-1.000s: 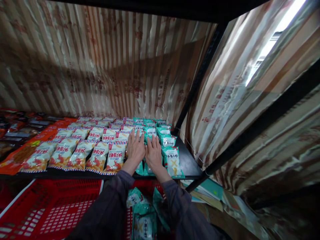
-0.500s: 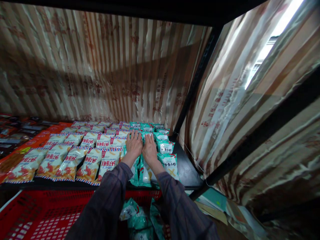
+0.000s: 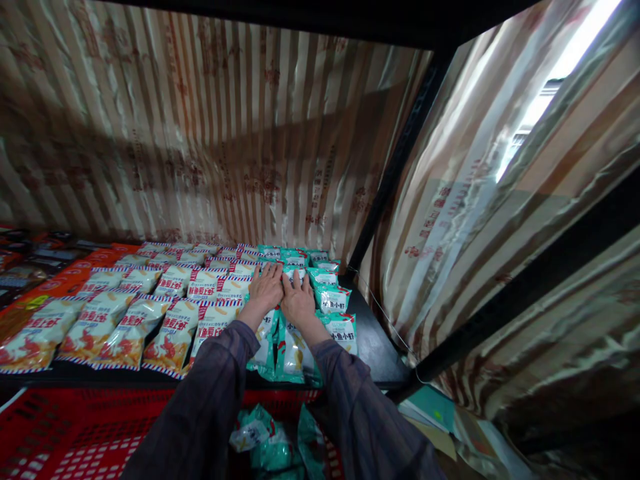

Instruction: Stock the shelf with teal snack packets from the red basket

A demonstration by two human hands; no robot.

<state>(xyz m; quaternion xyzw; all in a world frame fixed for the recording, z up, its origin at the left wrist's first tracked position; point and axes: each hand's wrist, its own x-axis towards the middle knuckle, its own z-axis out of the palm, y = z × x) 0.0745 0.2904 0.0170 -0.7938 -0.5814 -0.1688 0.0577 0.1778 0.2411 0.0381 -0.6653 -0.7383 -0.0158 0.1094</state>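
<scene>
Rows of teal snack bags [image 3: 295, 357] lie on the right part of a black shelf [image 3: 377, 347]. My left hand [image 3: 267, 288] rests palm down over these bags, fingers stretched toward the back. Right beside it, my right hand [image 3: 299, 301] lies flat on the teal bags too, its fingers slightly spread. Neither hand grips a bag; the bags directly under the palms are hidden. To the left of my left hand stand rows of white and orange snack bags [image 3: 173, 333] with striped edges.
Below the shelf, a red plastic basket [image 3: 100, 420] holds more teal bags [image 3: 273, 447]. Orange packets [image 3: 75, 280] lie farther left. A black upright post [image 3: 395, 173] and a thin wire [image 3: 383, 310] are at the right. Striped sheeting [image 3: 240, 133] hangs behind.
Both hands stay on the teal bags, with the right fingers now a little more spread. The view has shifted slightly.
</scene>
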